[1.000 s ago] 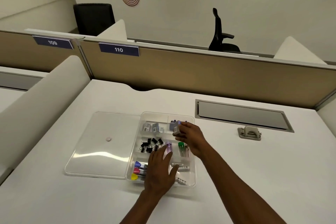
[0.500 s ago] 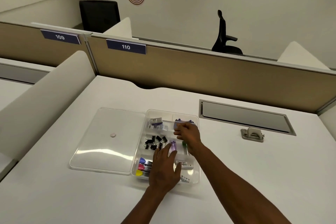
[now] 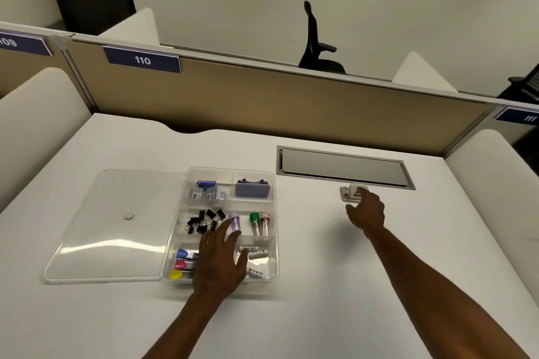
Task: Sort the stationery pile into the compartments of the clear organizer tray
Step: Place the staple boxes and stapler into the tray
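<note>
The clear organizer tray (image 3: 276, 236) lies on the white desk. Its compartments hold staple boxes (image 3: 206, 192), a grey-blue case (image 3: 252, 189), black binder clips (image 3: 204, 220), capped tubes (image 3: 258, 223), coloured pieces (image 3: 181, 264) and small white sticks (image 3: 256, 253). My left hand (image 3: 220, 264) rests flat over the tray's near part, fingers spread, holding nothing. My right hand (image 3: 366, 211) reaches to the right of the tray, fingertips touching a small white hole punch (image 3: 348, 193) on the desk.
The tray's clear lid (image 3: 113, 224) lies flat to the left of the tray. A grey cable hatch (image 3: 341, 167) is set in the desk behind the punch. A tan partition (image 3: 262, 102) closes the desk's far side.
My right hand has left the tray's back right compartment and moved right to the hole punch. The grey-blue case now lies in that compartment. My left hand has stayed on the tray.
</note>
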{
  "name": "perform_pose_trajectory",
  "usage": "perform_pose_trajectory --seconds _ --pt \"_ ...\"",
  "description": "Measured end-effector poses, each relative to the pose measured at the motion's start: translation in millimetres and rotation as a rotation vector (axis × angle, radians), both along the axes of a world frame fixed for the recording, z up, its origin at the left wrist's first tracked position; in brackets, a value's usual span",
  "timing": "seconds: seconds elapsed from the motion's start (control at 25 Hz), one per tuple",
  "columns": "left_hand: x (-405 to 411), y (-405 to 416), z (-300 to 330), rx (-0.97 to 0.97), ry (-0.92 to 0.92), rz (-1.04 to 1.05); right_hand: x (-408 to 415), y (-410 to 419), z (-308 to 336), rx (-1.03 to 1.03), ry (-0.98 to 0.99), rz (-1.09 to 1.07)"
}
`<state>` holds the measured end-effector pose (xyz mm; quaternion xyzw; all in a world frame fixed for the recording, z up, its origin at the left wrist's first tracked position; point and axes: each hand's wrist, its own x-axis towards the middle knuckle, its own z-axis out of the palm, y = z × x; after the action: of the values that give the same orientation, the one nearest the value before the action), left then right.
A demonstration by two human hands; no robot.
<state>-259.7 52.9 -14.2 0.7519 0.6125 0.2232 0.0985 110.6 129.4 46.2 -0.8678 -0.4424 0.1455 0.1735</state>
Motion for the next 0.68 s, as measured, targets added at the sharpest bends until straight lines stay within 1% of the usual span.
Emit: perform_pose_trajectory --seconds 0.08,0.12,0.4,0.48,0.68 --pt "1.0 0.3 -2.1 -0.023 0.016 0.011 18.3 4.1 -2.4 -0.195 -0.084 0.149" --pt "1.6 0.4 -2.3 -0.03 0.022 0.013 23.6 7.1 -2.9 -0.246 -0.132 0.212" --pt "3.5 -0.2 0.5 -0.014 0.035 0.029 34.1 27.9 -10.6 -0.403 -0.375 0.473" --pt "2.8 0.2 -0.7 -0.02 0.031 0.033 27.5 24.3 -17.6 -0.377 -0.391 0.494" --pt "3.9 0.8 -1.5 -0.028 0.039 0.038 25.3 19.0 -18.3 -0.193 -0.551 0.518"
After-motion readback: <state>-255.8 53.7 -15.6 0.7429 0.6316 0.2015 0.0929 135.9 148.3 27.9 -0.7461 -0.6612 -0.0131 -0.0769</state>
